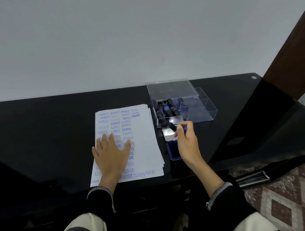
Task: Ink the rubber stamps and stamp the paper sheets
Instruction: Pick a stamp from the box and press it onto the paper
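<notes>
The left hand [111, 155] lies flat on the paper sheets [145, 145], with the fingers straight and spread, and it presses the stack on the black table [40, 133]. The top sheet already carries many blue prints such as SAMPLE, FRAGILE and AIR MAIL. The right hand [185, 140] is just beside the sheets, and its fingers are curled around a black rubber stamp [172, 127], which it holds tilted above the open ink pad [173, 151]; the pad's silver lid [168, 133] lies behind the blue cushion. Behind them stands a clear plastic box [198, 110] with its lid up, and more stamps [167, 111] stand inside its left compartments.
</notes>
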{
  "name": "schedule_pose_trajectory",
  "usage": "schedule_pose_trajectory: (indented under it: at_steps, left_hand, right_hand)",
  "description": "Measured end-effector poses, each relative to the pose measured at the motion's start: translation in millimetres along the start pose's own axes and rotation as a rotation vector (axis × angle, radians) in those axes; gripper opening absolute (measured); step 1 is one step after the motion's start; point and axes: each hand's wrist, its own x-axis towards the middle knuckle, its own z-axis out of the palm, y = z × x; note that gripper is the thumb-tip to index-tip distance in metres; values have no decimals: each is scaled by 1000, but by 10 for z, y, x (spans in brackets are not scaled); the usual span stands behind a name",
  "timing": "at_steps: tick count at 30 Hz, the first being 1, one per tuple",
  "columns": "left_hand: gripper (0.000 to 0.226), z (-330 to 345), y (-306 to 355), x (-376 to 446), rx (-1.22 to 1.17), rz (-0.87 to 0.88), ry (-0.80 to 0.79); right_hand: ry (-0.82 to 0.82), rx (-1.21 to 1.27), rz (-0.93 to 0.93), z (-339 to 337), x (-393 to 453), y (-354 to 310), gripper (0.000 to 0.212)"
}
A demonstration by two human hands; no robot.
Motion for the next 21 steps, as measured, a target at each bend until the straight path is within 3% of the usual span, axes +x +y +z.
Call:
schedule_pose_trajectory:
  at_steps: [3,8,21]
  left_hand:
    - [63,-48,-9,5,-119,-77,17]
    - [47,-220,-19,86,-239,-219,-10]
    - [34,-265,-134,93,-266,-209,42]
  right_hand:
    - [-68,153,-10,288,1,-74,12]
    - [-158,104,-9,617,40,-39,17]
    - [-89,72,42,804,15,39,8]
